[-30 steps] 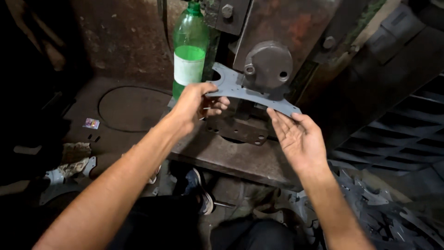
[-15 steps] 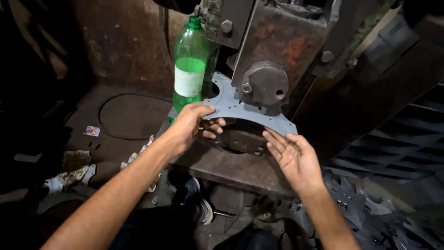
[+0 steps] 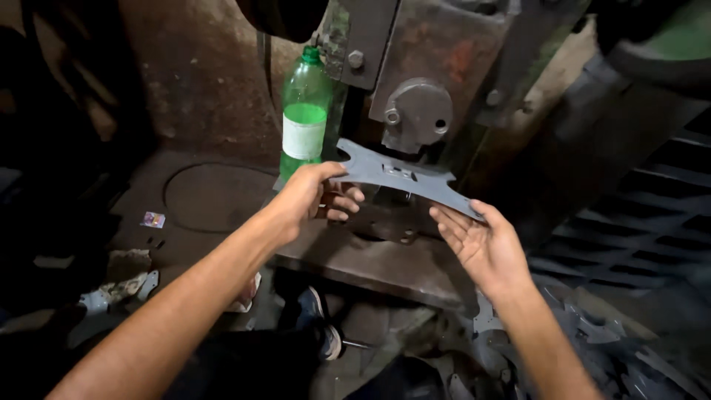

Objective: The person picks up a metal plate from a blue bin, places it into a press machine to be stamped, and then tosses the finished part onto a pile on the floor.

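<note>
Now: grey stamped metal plate (image 3: 404, 178) lifted off press bed (image 3: 355, 255), tilted; left hand (image 3: 311, 196) fingers pinching left end, right hand (image 3: 481, 244) open-palmed, apparently supporting right end.

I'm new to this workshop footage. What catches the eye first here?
A flat grey metal plate with forked ends, held at centre between the left hand and the right hand, under a rusty press head. Just behind the left hand stands a green plastic bottle.
</note>
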